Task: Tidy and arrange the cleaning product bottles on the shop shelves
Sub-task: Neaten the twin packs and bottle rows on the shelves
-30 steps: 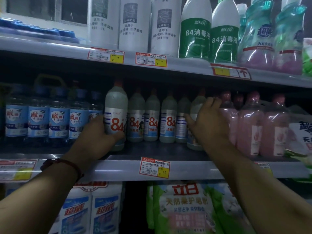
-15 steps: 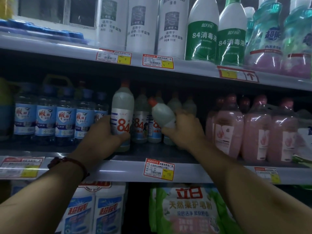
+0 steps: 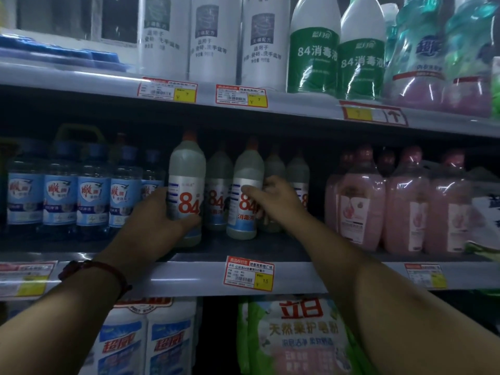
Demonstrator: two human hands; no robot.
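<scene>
On the middle shelf [image 3: 189, 277], the left hand [image 3: 165, 215] has its grip wrapped round the front 84 bottle [image 3: 185, 182]. The right hand [image 3: 276, 201] seems, in the dim light, to pinch the second 84 bottle [image 3: 244, 212]. Its fingers, reaching behind, could topple the back-row bottles [image 3: 274, 169].

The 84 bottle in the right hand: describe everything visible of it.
The right 84 bottle is translucent greyish plastic with an orange-red cap, a silver band and a white label with a red 84 over blue. It stands upright on the middle shelf, right of the left 84 bottle held by the left hand. The right hand grips it, thumb on the label.
</scene>
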